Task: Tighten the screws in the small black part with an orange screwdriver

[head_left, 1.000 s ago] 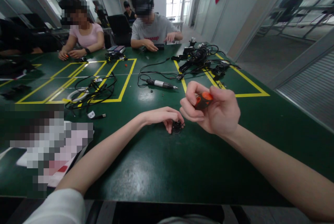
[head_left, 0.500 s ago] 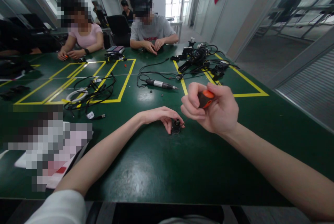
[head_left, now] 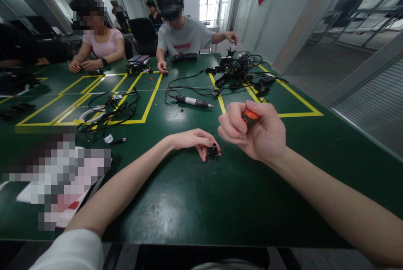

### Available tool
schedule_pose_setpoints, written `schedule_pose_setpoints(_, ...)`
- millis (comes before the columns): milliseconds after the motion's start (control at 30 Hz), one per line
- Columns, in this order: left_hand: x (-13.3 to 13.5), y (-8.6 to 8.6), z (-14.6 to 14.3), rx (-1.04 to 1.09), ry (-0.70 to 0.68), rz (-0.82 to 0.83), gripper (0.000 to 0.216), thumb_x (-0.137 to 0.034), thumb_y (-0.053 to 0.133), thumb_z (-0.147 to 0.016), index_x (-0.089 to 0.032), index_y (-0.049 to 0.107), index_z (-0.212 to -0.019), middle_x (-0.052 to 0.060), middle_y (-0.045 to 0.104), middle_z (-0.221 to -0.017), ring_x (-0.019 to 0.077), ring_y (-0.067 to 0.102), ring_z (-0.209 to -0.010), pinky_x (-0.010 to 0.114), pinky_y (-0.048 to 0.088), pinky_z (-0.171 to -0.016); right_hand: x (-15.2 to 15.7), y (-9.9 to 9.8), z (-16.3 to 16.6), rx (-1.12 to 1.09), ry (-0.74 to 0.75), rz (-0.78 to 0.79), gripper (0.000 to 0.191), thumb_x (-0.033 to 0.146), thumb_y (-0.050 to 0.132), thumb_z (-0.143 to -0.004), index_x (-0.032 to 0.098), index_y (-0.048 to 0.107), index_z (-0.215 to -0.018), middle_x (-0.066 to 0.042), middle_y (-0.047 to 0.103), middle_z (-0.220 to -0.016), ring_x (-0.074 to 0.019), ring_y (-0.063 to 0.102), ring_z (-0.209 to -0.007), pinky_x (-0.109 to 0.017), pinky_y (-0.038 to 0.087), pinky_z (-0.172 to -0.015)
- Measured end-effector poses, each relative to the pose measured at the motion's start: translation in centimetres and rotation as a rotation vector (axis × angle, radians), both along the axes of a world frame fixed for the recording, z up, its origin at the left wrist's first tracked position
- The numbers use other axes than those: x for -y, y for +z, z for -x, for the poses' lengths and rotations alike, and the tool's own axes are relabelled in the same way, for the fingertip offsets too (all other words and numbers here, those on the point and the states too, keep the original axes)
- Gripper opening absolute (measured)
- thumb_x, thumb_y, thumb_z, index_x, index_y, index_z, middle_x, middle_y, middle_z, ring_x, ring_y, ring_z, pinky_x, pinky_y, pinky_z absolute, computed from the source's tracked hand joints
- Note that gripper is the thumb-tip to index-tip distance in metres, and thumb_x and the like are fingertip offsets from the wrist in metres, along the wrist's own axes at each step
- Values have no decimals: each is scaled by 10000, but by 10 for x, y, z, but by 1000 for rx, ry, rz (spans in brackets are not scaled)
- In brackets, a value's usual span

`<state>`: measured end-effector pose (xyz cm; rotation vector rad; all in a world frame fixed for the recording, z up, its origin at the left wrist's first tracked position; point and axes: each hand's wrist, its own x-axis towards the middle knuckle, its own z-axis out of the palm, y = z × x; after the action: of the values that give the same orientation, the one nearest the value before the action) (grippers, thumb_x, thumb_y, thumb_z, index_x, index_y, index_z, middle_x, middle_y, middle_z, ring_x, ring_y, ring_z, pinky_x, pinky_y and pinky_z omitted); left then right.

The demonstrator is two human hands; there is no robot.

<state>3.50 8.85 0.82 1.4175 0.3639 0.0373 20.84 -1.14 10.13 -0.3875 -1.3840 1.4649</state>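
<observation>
A small black round part (head_left: 212, 153) stands on the green table (head_left: 189, 203) just ahead of me. My left hand (head_left: 193, 140) rests on the table with its fingers pinched on this part. My right hand (head_left: 252, 135) hovers just to the right of it, closed round a screwdriver with an orange and black handle (head_left: 250, 115). The thin shaft of the screwdriver slants down towards the black part; its tip is hard to make out.
An electric screwdriver (head_left: 192, 101) with its cord lies further back. Tangled black cables (head_left: 110, 108) lie at left, more cables (head_left: 241, 70) at the far right. Blurred papers (head_left: 59, 177) lie at near left. Two people sit across the table, one reaching to the right.
My right hand has turned the screwdriver handle and sunk slightly. My left hand's fingers have shifted, uncovering the black part. The person in grey opposite has stretched an arm towards the cables.
</observation>
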Motion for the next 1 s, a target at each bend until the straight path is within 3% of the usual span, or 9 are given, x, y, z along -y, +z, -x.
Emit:
schedule_pose_setpoints(233,3,2,0,-11,12,-21,287,-343,688,-890,-114,756,-1048,120,786,-1096,120,721,-629,247,606,-646,2,-2,-2,-36,45,30,248,433,579,-894,231,490,-779,61,427,-545,-98,274,-398,-260,249,-425)
schedule_pose_setpoints(367,4,2,0,-39,39,-36,293,-297,667,-900,-106,749,-1107,124,781,-1107,113,720,-623,243,606,-655,3,0,3,10,1,2,352,420,544,-950,208,532,-669,20,471,-570,-120,378,-427,-278,280,-433)
schedule_pose_setpoints(467,3,1,0,-31,41,-32,277,-296,660,-900,-109,745,-1086,118,786,-1084,119,720,-614,246,607,-643,3,1,3,5,-6,-4,424,403,515,-979,210,516,-602,35,387,-512,-115,294,-426,-277,241,-431)
schedule_pose_setpoints(633,2,0,0,-4,23,-29,282,-325,671,-884,-107,744,-1047,123,785,-1078,125,723,-621,251,608,-639,3,-1,-1,-47,77,3,332,468,541,-927,219,515,-709,66,337,-499,-101,219,-417,-265,214,-434)
schedule_pose_setpoints(800,2,0,-1,-18,34,-22,302,-330,671,-880,-109,738,-1075,126,783,-1085,121,716,-613,253,608,-630,1,-1,-2,-34,33,-12,214,379,569,-932,224,524,-790,52,471,-575,-106,339,-421,-252,278,-446)
schedule_pose_setpoints(900,2,1,-1,-25,33,3,297,-313,681,-860,-110,738,-1069,122,788,-1066,122,718,-619,247,604,-627,-1,1,-2,-6,-32,-69,279,344,552,-953,203,554,-712,22,512,-615,-116,422,-451,-259,315,-445)
schedule_pose_setpoints(1000,3,2,-1,-22,35,20,255,-300,698,-840,-114,738,-1010,120,793,-1047,120,714,-620,243,602,-625,-4,2,-5,0,-42,-55,349,356,520,-965,200,525,-652,37,431,-559,-99,318,-426,-247,266,-417)
